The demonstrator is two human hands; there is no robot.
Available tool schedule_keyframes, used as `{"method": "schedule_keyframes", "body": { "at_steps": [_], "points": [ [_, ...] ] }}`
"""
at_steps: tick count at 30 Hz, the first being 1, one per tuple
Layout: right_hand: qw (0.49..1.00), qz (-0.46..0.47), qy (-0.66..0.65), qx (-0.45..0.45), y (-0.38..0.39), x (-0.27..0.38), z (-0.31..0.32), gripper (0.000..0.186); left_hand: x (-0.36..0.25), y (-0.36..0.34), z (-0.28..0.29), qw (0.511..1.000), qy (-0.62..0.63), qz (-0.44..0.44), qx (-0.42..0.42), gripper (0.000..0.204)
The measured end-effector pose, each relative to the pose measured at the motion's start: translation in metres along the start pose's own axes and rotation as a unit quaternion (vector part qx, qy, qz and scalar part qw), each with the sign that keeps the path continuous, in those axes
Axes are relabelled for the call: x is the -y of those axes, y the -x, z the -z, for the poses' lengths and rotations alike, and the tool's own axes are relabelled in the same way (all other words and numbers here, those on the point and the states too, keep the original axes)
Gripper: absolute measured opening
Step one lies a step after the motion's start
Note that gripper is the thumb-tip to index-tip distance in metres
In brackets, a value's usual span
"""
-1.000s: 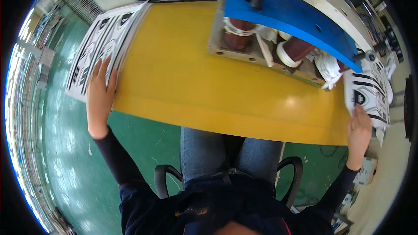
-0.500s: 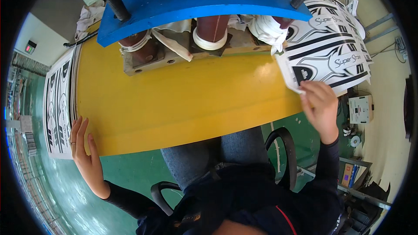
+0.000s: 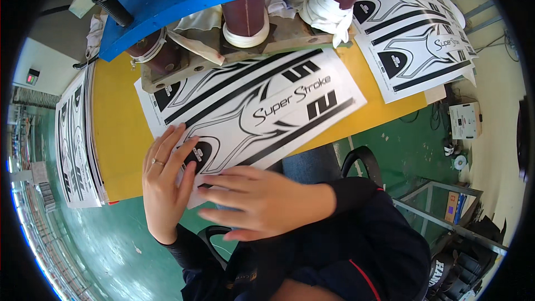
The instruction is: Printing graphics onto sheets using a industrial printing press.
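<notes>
While both hands are over its left end, the printed sheet lies on the yellow surface, far side partly hidden by the metal base. Left hand: grip wide, fingers laid over the sheet, no pinch seen. Right hand: fingers spread, blurred — contact cannot be told. Judged light, flexible, probably smooth, easily creased — best taken flat-fingered by opposite plain margins.
</notes>
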State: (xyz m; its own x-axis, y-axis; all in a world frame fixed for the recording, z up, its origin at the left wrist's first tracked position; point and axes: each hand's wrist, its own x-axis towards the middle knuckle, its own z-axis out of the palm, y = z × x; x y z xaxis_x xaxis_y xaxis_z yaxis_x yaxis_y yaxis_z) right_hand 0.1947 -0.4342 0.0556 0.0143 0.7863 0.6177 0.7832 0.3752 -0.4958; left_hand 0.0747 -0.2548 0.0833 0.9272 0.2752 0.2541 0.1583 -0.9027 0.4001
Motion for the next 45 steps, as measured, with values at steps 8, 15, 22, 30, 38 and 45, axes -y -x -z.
{"method": "schedule_keyframes", "body": {
  "at_steps": [8, 15, 22, 30, 38, 45],
  "points": [
    [0.913, -0.254, 0.316, -0.033, 0.065, -0.043, 0.122, 0.029, 0.03, 0.028, 0.005, 0.991, -0.036, 0.107, -0.071, 0.018],
    [0.922, -0.342, 0.144, -0.108, 0.087, -0.059, 0.158, 0.025, 0.039, -0.008, -0.011, 0.995, -0.059, 0.067, -0.052, 0.028],
    [0.684, -0.315, 0.658, -0.022, 0.101, -0.055, 0.219, 0.071, 0.038, -0.007, -0.014, 0.994, -0.037, 0.087, -0.06, 0.04],
    [0.822, -0.294, 0.477, -0.1, 0.099, -0.057, 0.314, 0.045, 0.039, -0.008, -0.014, 0.994, -0.032, 0.079, -0.063, 0.039],
    [0.821, -0.328, 0.399, -0.244, 0.103, -0.114, 0.445, 0.048, 0.04, -0.006, -0.017, 0.995, -0.031, 0.071, -0.069, 0.037],
    [0.58, -0.429, 0.691, -0.05, 0.212, -0.126, 0.536, 0.056, 0.045, -0.009, -0.022, 0.994, 0.006, 0.06, -0.089, 0.037]
  ]
}}
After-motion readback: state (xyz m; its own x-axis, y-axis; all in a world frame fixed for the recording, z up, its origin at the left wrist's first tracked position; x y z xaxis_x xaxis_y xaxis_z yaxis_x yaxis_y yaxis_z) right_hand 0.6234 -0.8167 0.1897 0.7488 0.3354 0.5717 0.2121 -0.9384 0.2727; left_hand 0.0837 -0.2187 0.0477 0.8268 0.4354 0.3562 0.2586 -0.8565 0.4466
